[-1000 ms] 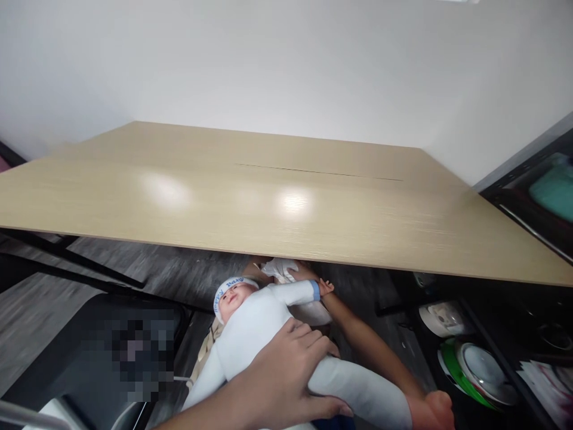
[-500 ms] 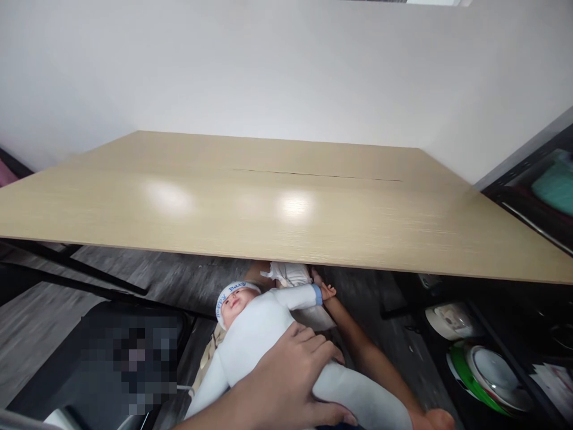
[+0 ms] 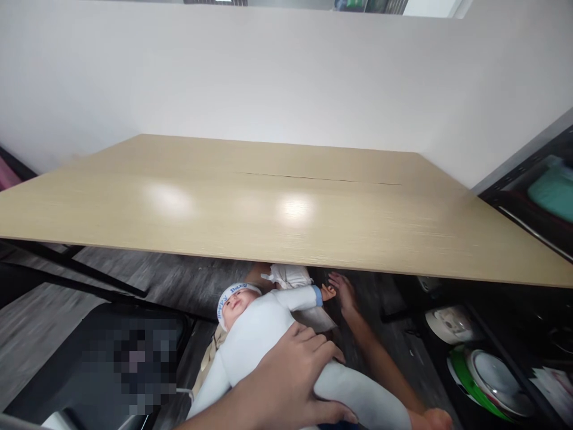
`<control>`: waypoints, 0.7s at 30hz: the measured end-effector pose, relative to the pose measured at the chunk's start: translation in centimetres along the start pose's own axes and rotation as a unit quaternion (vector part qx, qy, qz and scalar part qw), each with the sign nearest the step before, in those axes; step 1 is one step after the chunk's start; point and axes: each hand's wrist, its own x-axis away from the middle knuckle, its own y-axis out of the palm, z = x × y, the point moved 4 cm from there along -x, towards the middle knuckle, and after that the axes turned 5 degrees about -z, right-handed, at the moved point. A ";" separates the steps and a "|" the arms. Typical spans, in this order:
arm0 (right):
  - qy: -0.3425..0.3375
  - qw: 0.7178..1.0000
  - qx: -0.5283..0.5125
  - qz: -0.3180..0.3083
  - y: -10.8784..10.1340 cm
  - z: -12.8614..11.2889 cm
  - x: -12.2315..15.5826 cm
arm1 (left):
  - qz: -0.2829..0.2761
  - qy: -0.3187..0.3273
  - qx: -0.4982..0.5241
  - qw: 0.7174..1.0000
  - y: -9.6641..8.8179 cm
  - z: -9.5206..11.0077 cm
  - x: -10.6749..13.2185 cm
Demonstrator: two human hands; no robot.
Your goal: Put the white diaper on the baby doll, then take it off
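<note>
A baby doll (image 3: 259, 325) in a white suit lies tilted across my lap, its cap lettered in blue and its head to the left. My left hand (image 3: 299, 364) is wrapped over its lower body at the top of a leg. Beyond the doll's outstretched arm, my right hand (image 3: 344, 292) is low under the table edge, fingers apart and holding nothing. Close to it, behind the doll's arm, is a white gathered cloth item (image 3: 290, 276), partly hidden by the tabletop and the doll.
A pale wooden table (image 3: 215, 209) spans the view above the doll, against a white wall (image 3: 268, 71). At left is a black seat (image 3: 98, 334) with a pixelated patch. Dark shelves at right hold a green-rimmed dish with a clear lid (image 3: 496, 376).
My right hand has moved away from the white cloth item, rightward, and its fingers have spread. My left hand and the doll stay put. The view has tipped slightly upward.
</note>
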 end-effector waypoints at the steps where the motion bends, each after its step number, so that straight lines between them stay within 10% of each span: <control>1: -0.003 1.000 0.018 0.000 -0.6 -0.4 0.1 | 0.003 0.004 0.000 1.000 0.0 0.0 0.0; 8: -0.110 0.965 0.160 -0.177 1.0 -7.8 3.6 | -0.006 0.002 -0.042 0.999 -0.2 0.0 -0.1; 13: -0.187 0.770 0.394 -0.466 7.5 -10.7 5.7 | -0.013 0.027 -0.055 0.998 -1.2 0.5 0.0; 18: -0.200 0.740 0.452 -0.456 10.7 -12.0 6.3 | -0.003 0.064 -0.025 0.998 -3.1 2.3 2.4; 21: -0.221 0.741 0.461 -0.436 11.2 -13.7 7.5 | 0.094 0.069 -0.029 0.993 -3.3 0.8 6.7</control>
